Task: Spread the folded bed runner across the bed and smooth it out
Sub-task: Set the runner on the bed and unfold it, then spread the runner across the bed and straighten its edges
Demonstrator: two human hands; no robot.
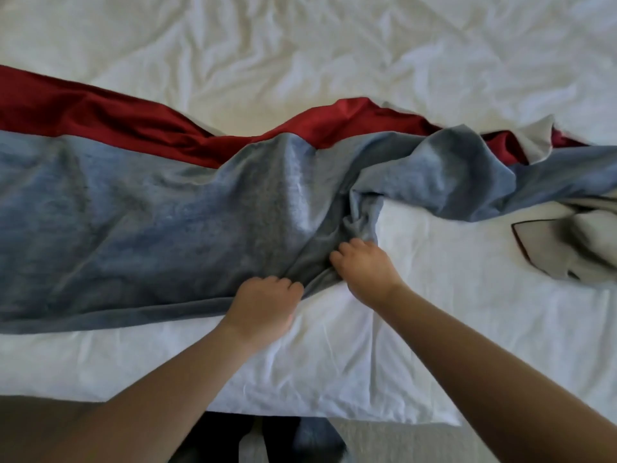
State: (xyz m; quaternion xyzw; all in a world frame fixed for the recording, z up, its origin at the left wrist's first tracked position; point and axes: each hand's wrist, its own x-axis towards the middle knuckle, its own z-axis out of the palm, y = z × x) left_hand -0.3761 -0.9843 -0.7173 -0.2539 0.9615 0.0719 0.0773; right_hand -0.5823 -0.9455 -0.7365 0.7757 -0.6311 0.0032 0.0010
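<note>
The bed runner [133, 212] is a long grey-blue cloth with a red satin band [83, 111] along its far side. It lies flat across the white bed [300, 51] on the left, and is bunched and twisted from the middle to the right. My left hand [263, 305] grips the runner's near edge with curled fingers. Close beside it, my right hand [364, 269] pinches a bunched fold of the same near edge. Both forearms reach in from the bottom of the view.
A crumpled pale grey piece with a dark red border [567, 248] lies on the sheet at the right. The bed's near edge [300, 406] runs along the bottom, with floor and dark shoes [300, 439] below it.
</note>
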